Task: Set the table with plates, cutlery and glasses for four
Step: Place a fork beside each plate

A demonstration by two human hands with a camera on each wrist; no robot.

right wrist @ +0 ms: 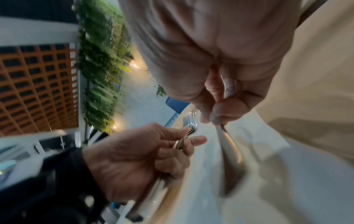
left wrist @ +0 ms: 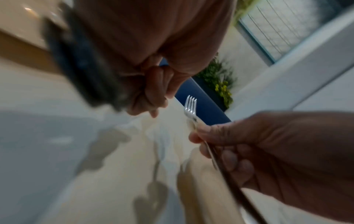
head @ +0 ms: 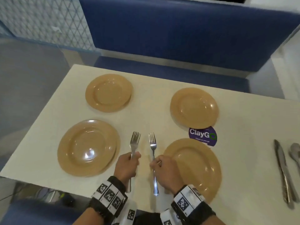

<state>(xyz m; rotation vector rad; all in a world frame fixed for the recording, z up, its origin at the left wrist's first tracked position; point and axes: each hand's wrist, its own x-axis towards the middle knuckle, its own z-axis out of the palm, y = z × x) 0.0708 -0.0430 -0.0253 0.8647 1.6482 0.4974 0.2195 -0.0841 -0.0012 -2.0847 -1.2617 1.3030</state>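
Note:
Four tan plates lie on the cream table [head: 146,114]: far left [head: 108,93], far right [head: 194,108], near left [head: 87,147], near right [head: 194,166]. Between the two near plates, my left hand [head: 129,161] grips a small stack of forks [head: 135,142] by the handles, tines pointing away. Beside it my right hand [head: 158,163] pinches a single fork [head: 153,146] at mid-handle, just left of the near right plate. The right wrist view shows the left hand [right wrist: 143,151] with the stacked forks [right wrist: 189,125] and the single fork's handle [right wrist: 229,151] low over the table.
Two knives [head: 282,172] and a spoon [head: 294,153] lie at the table's right end. A purple ClayGo sticker [head: 203,135] sits between the two right plates. A blue bench [head: 178,30] runs behind the table. The table's near edge is just under my wrists.

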